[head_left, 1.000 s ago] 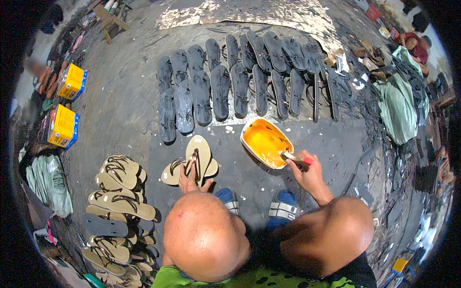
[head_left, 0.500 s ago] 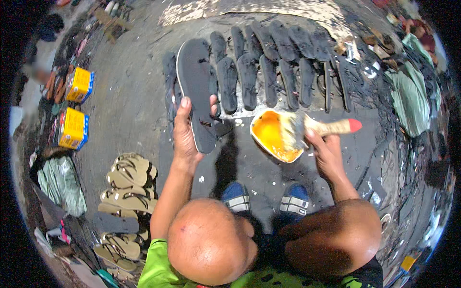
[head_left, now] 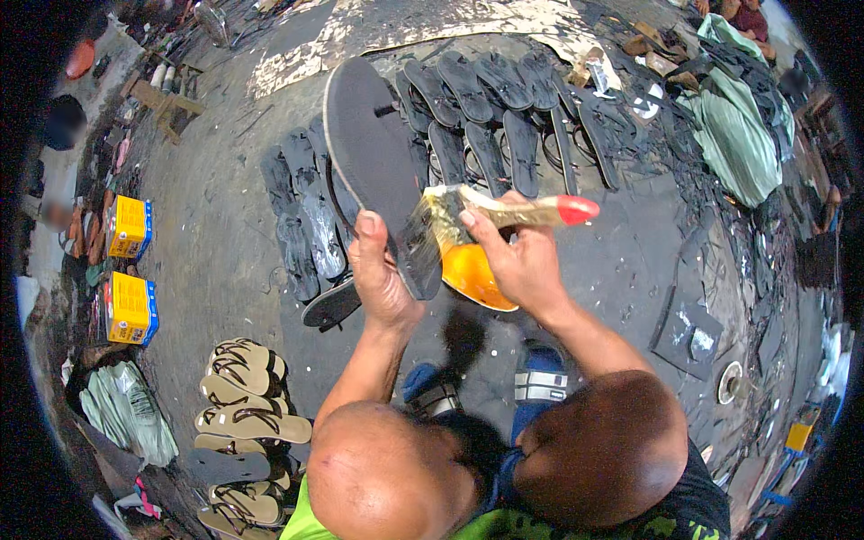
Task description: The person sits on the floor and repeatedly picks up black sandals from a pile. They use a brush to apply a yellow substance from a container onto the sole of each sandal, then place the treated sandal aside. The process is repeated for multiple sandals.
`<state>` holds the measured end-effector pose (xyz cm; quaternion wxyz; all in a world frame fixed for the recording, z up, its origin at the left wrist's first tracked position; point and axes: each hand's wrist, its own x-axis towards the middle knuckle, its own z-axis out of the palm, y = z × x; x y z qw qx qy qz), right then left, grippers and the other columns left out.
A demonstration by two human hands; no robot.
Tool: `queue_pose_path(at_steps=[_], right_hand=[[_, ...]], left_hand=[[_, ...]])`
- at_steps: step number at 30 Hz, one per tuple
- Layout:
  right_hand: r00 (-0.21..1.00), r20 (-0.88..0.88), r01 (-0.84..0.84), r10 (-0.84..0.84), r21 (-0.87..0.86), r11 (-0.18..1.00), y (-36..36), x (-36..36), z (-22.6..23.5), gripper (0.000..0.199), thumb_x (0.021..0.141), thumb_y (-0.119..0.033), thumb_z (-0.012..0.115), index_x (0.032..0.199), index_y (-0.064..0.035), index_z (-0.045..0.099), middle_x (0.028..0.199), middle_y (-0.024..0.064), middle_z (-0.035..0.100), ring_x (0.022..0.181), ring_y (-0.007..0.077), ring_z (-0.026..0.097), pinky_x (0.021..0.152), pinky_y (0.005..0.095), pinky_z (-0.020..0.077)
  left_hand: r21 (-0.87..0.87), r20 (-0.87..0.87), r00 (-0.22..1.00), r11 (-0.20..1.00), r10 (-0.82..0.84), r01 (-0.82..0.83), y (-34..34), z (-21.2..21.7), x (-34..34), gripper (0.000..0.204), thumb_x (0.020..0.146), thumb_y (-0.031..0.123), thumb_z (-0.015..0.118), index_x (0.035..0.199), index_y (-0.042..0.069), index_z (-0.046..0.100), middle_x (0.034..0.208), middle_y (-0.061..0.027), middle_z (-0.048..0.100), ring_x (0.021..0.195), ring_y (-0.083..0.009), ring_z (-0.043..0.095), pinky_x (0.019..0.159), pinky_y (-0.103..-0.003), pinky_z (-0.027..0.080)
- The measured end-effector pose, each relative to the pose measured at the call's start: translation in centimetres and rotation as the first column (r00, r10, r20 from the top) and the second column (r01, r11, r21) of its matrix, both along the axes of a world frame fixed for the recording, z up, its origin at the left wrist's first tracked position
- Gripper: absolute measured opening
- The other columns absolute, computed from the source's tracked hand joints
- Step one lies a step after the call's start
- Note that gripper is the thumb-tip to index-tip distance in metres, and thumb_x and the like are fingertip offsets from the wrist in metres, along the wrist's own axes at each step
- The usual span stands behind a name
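My left hand (head_left: pixel 385 283) is closed round the heel end of a dark grey flip-flop (head_left: pixel 364 135), tilted with its toe end pointing away from me. Wet, shiny streaks lie on the heel. My right hand (head_left: pixel 517 256) grips a wide paintbrush (head_left: pixel 531 212) by its pale, red-tipped handle. The brush's coated bristles touch the right edge of the heel, with sticky strands between them. Just below the brush is a bowl-like container (head_left: pixel 477 281) of orange-yellow glue, partly hidden by my right hand.
Rows of black flip-flops (head_left: pixel 463 87) lie ahead on the dark floor. Tan flip-flops (head_left: pixel 256 420) are piled at the left, below two yellow-and-blue boxes (head_left: pixel 131 309). A green sack (head_left: pixel 738 139) lies at the far right, a wooden stool (head_left: pixel 160 103) at the far left.
The brush has come out of the glue container and moved left onto the heel of the flip-flop. My left hand has shifted slightly right and nearer. The view has turned somewhat.
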<state>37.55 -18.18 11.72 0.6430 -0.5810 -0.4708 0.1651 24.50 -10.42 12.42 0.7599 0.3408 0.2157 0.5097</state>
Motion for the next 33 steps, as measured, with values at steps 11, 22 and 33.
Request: queue_pose_path(at_steps=[11,22,33], right_hand=[[0.841,0.19,-0.482,0.507,-0.163,0.861,-2.9,0.3,0.8,0.019,0.088,-0.012,0.072,0.102,-0.0006,0.069,0.087,0.0087,0.061,0.08,0.0236,0.057,0.075,0.0355,0.047],[0.991,-0.113,0.087,-0.075,0.112,0.99,-1.5,0.9,3.0,0.018,0.088,-0.014,0.073,0.099,-0.0002,0.071,0.083,0.0132,0.065,0.077,0.0235,0.062,0.071,0.0339,0.0492],[0.999,0.034,-0.02,0.02,0.004,1.0,-0.2,0.6,4.7,0.017,0.092,-0.016,0.07,0.098,-0.0005,0.067,0.083,0.007,0.069,0.076,0.0107,0.063,0.063,0.0283,0.0484]], left_hand=[[-0.045,-0.008,0.999,0.998,0.051,-0.051,0.4,2.5,-0.5,0.07,0.092,0.058,0.06,0.135,0.004,0.048,0.122,-0.0115,0.063,0.109,-0.0201,0.061,0.097,-0.037,0.05],[0.306,-0.152,0.988,0.951,0.008,0.04,-1.3,0.2,-1.6,0.071,0.096,0.057,0.052,0.143,0.004,0.039,0.135,-0.0107,0.055,0.121,-0.0224,0.056,0.103,-0.04,0.046],[0.125,-0.147,0.983,0.984,-0.108,0.127,-3.5,-1.9,-1.2,0.05,0.102,0.041,0.051,0.129,0.0,0.053,0.117,-0.01,0.063,0.1,-0.0214,0.064,0.091,-0.036,0.05]])
